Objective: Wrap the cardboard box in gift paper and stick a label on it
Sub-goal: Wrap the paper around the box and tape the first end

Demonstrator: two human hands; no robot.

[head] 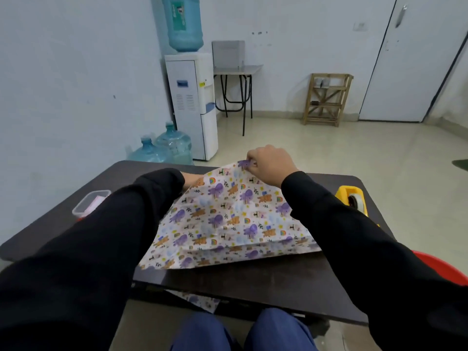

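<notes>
Head view.

Logged gift paper (228,219) (white, printed with purple and orange cartoon animals) on middle of dark tabletop (253,277). Near edge flat on the surface, far part raised like a tent. Cannot tell whether cardboard box sits beneath; anything under the sheet is hidden.

Found right grip (271,165) at peak of the tent, closed in a pinch on far edge of gift paper and holding that edge up off the tabletop.

Found left grip (195,179) at far left side of the sheet, mostly hidden behind black sleeve and paper. Open or closed: cannot tell.

Noted on tabletop:
- clear plastic container (90,202) at left edge, something pink inside, partly behind left sleeve
- yellow tape dispenser (352,198) at right edge, partly behind right sleeve

Noted scrap of printed paper (200,300) just below near edge of tabletop, above blue trouser knees. Noted red rounded object (440,269) low at right, beside tabletop — kind unclear.

Beyond: white water dispenser (192,102) against wall, two blue bottles (162,148) on floor beside it, wooden rack (328,98) by far wall.
</notes>
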